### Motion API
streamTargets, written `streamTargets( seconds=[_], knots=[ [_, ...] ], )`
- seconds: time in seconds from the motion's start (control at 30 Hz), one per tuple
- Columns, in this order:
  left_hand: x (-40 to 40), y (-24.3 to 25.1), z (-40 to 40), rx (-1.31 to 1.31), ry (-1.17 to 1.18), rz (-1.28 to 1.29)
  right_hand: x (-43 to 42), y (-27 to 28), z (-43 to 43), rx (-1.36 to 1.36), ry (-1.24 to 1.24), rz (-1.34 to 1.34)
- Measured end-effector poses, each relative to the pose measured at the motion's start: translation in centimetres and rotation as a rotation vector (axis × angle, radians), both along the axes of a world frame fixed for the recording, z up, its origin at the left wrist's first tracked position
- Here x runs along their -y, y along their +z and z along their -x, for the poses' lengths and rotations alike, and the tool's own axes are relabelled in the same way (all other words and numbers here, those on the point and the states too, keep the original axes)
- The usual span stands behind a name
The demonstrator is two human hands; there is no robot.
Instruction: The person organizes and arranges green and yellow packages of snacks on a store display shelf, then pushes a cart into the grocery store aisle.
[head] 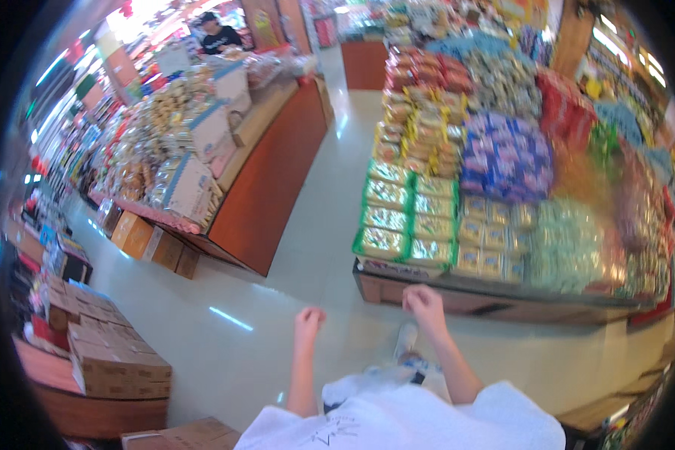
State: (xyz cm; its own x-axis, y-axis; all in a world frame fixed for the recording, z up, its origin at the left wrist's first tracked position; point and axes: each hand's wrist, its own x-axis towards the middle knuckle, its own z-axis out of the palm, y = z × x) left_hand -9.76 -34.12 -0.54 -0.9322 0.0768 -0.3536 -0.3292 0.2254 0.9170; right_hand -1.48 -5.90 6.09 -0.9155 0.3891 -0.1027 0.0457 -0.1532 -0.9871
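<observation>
Both my hands are held out in front of my white shirt, above the shiny tiled floor. My left hand point(309, 318) is loosely curled over the aisle, apart from any goods, and nothing shows in it. Nearer the goods, my right hand point(422, 301) has its fingers bent in, also with nothing visible in it. In the picture it overlaps the front edge of a low display stand point(484, 301); whether it touches cannot be told. Closest to it on that stand are green-edged packs point(382, 242) stacked in rows, beside pale yellow packs point(484, 242).
Purple packs point(506, 160) and red packs point(565, 109) sit farther back. Left of the aisle is a wood-panelled counter point(270, 197) piled with bagged goods, with cardboard boxes point(132, 233) beneath its edge. More cartons point(124, 365) stand at lower left. A person point(219, 36) is beyond the counter.
</observation>
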Motion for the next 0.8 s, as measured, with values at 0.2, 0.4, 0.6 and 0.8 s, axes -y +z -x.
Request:
streamTargets(
  seconds=[0.2, 0.4, 0.6, 0.8],
  knots=[
    [-10.8, 7.6, 8.2, -0.107, -0.047, 0.026, -6.4, 3.1, 4.9, -0.001, -0.065, 0.165],
    [-16.2, 7.6, 13.5, -0.286, -0.017, 0.056, -9.9, 2.4, 10.7, 0.011, -0.052, 0.081],
    [-18.7, 8.3, 21.0, -0.45, -0.155, 0.144, -10.4, 0.9, 17.4, 0.046, -0.121, -0.081],
    [-19.8, 6.3, 26.0, -0.37, -0.399, 0.057, -8.1, 0.2, 21.8, 0.258, -0.315, -0.181]
  ],
)
